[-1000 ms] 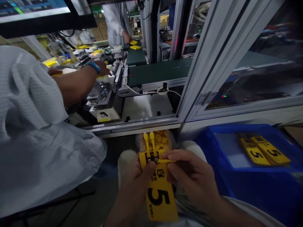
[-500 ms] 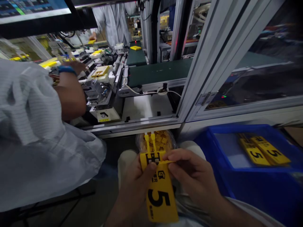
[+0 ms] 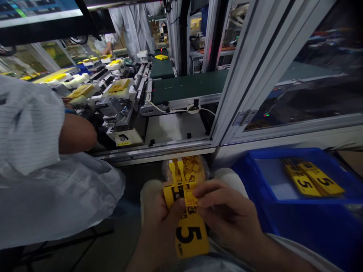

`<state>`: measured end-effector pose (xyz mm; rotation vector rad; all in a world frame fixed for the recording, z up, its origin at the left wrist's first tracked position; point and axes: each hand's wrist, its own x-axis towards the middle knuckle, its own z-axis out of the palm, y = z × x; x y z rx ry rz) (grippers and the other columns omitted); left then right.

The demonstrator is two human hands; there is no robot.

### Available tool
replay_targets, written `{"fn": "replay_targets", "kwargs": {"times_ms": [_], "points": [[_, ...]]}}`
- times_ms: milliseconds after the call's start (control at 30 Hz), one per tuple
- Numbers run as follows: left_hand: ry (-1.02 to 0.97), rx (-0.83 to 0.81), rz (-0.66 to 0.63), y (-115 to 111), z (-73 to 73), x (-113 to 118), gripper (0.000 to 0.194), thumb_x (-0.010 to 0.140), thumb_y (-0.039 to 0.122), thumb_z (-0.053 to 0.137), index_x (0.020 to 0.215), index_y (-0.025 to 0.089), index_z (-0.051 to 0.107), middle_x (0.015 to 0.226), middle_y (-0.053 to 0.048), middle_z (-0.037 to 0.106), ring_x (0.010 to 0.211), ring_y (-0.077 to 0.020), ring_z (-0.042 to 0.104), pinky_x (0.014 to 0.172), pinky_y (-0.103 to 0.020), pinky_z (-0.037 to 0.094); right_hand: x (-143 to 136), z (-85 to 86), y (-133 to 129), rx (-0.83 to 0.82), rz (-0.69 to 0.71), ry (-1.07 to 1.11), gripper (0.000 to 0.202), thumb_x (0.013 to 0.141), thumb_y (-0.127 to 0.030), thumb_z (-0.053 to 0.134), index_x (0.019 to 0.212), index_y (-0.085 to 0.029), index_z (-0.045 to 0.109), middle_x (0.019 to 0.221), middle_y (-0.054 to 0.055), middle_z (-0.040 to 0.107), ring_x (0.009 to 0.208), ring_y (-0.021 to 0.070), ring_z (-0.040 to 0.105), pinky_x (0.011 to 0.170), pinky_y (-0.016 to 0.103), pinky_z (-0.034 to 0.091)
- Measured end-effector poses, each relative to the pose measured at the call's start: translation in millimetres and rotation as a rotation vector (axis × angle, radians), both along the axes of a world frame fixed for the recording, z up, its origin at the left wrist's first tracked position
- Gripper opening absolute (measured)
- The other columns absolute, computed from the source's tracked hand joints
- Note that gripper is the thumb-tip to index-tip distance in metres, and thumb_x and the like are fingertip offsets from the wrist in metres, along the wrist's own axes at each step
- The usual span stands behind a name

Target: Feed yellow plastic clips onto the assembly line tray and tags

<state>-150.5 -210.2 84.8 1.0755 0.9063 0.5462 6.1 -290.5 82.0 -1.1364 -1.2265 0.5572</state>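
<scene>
Over my lap, my left hand (image 3: 163, 226) is closed around a yellow power bank (image 3: 193, 238) printed with a black "5". Two short yellow cables with connector tips (image 3: 181, 172) stick up from its far end, which has a dark recess. A small square yellow plastic cover (image 3: 191, 198) is pinched in the fingers of my right hand (image 3: 229, 211), tilted over that recess; whether it touches the power bank I cannot tell. Just beyond, a clear plastic bag (image 3: 195, 170) holds many similar small yellow pieces.
To my right, a blue bin (image 3: 255, 160) holds several yellow power banks (image 3: 320, 179). A co-worker's sleeve (image 3: 31, 121) is close on my left, by fixtures with yellow parts (image 3: 119, 86). Ahead are a metal frame (image 3: 241, 83) and a green conveyor belt (image 3: 187, 86).
My right hand has turned the small cover from edge-on to face-up over the recess. The power bank has tilted, with its near end raised. The co-worker's arm has moved left.
</scene>
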Motion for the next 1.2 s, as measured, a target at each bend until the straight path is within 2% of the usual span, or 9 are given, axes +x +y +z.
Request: {"fn": "replay_targets", "kwargs": {"times_ms": [167,300,500,633,767,967,1200], "points": [[-0.009,0.033,-0.019,0,3.6,2,0.042,0.083,0.050,0.073,0.109,0.020,0.058,0.098,-0.006,0.073,0.077,-0.0174,0.070,0.066,-0.026,0.055,0,2.9,2,-0.004,-0.006,0.048,0.029,0.084,-0.006,0.068,0.098,-0.031,0.069,0.103,0.000,0.074,0.096,0.0129,0.071,0.082,0.023,0.059],[0.046,0.028,-0.023,-1,3.7,2,0.045,0.083,0.052,0.072,0.111,0.020,0.056,0.101,-0.007,0.072,0.077,-0.0195,0.070,0.067,-0.029,0.057,0,-0.1,3,-0.025,-0.006,0.098,0.027,0.084,-0.008,0.068,0.099,-0.030,0.069,0.102,0.001,0.074,0.096,0.0143,0.071,0.080,0.025,0.060],[0.075,0.193,-0.060,-2,1.3,4,0.036,0.086,0.050,0.068,0.105,0.020,0.059,0.097,-0.007,0.072,0.080,-0.0208,0.069,0.068,-0.029,0.058,0,-8.2,2,-0.052,-0.042,0.111,0.027,0.086,-0.010,0.068,0.103,-0.031,0.069,0.101,0.002,0.073,0.096,0.0155,0.070,0.081,0.027,0.060],[0.078,0.215,-0.079,-2,2.4,4,0.032,0.089,0.047,0.065,0.108,0.021,0.059,0.102,-0.007,0.072,0.086,-0.0217,0.069,0.074,-0.030,0.058,2,-10.1,3,-0.063,-0.048,0.095,0.027,0.086,-0.011,0.068,0.104,-0.032,0.069,0.100,0.000,0.073,0.096,0.0135,0.069,0.081,0.024,0.060],[0.073,0.156,-0.028,-5,5.3,7,0.033,0.086,0.046,0.069,0.105,0.021,0.060,0.096,-0.006,0.072,0.085,-0.0214,0.069,0.073,-0.030,0.057,1,-11.1,2,-0.077,-0.056,0.109,0.028,0.086,-0.012,0.069,0.105,-0.033,0.069,0.099,-0.001,0.073,0.093,0.0129,0.070,0.077,0.022,0.060],[-0.081,-0.102,0.000,-10,7.4,9,0.040,0.081,0.050,0.075,0.104,0.021,0.061,0.089,-0.005,0.074,0.071,-0.0185,0.070,0.063,-0.026,0.056,-1,-9.3,0,-0.037,-0.066,0.210,0.030,0.085,-0.010,0.069,0.105,-0.033,0.069,0.095,-0.001,0.074,0.082,0.0121,0.072,0.068,0.021,0.062],[-0.067,-0.107,-0.034,-9,1.3,4,0.038,0.085,0.047,0.073,0.109,0.021,0.061,0.093,-0.005,0.074,0.063,-0.0136,0.067,0.059,-0.023,0.053,3,-9.4,-1,-0.033,-0.108,0.099,0.032,0.084,-0.009,0.070,0.104,-0.034,0.068,0.097,-0.003,0.074,0.088,0.0106,0.071,0.076,0.019,0.061]]}}
